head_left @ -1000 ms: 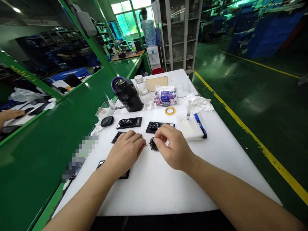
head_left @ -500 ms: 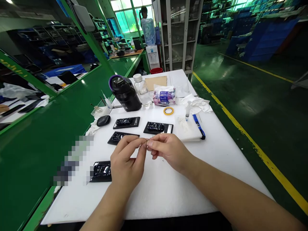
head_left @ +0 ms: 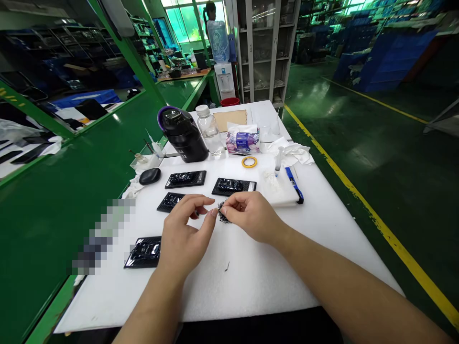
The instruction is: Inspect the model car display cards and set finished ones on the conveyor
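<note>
My left hand [head_left: 186, 234] is over the table with its thumb and forefinger apart; its other fingers curl inward and are partly hidden. Facing it, my right hand [head_left: 253, 216] has thumb and forefinger pinched together, and what is between the tips is too small to make out. Right at those fingertips lies a small heap of thin black pieces [head_left: 224, 213], partly covered by the right hand. One loose thin dark piece [head_left: 226, 267] lies nearer to me. A black panel with a glossy raised shape [head_left: 143, 252] is beside my left wrist, which hides its right end.
More such black panels [head_left: 185, 178] lie beyond my hands. Farther back are a black bottle [head_left: 184, 136], a clear bottle [head_left: 211, 131], a tissue pack [head_left: 243, 141] and yellow tape [head_left: 249, 162]. At right a syringe [head_left: 278, 165] and a blue cutter [head_left: 294, 184] rest on a white pad.
My hands were fingertip to fingertip and have moved slightly apart. The left thumb and forefinger have opened. The black heap and the loose piece now show more clearly.
</note>
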A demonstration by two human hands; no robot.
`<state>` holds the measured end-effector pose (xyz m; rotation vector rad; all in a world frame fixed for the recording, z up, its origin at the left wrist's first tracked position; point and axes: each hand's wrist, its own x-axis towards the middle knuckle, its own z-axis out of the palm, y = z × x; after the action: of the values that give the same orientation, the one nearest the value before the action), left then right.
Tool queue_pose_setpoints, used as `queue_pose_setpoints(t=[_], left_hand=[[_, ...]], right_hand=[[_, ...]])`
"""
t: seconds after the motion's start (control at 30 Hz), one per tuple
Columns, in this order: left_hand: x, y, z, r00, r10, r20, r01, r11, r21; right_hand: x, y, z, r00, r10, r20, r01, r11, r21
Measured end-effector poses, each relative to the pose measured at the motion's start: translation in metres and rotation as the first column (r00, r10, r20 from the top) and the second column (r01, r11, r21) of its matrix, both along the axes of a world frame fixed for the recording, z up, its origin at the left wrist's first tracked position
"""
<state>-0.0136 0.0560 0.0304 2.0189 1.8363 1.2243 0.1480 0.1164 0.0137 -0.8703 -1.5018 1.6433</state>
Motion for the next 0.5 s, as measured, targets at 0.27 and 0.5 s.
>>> queue_pose_setpoints(t=[0.27,0.5], left_hand=[[0.0004,-0.0036,0.0,0.993,-0.116,0.014,0.116,0.993,0.017],[-0.0009,-0.0039,0.0006,0.981,-0.183,0.063,0.189,0.975,-0.12]], right_hand=[[0.0005,-0.0065,0.0037,0.999,-0.003,0.038,-0.006,0.968,0.251],[0.0018,-0.0063,0.002,0.998,-0.006,0.057,-0.012,0.946,0.324]])
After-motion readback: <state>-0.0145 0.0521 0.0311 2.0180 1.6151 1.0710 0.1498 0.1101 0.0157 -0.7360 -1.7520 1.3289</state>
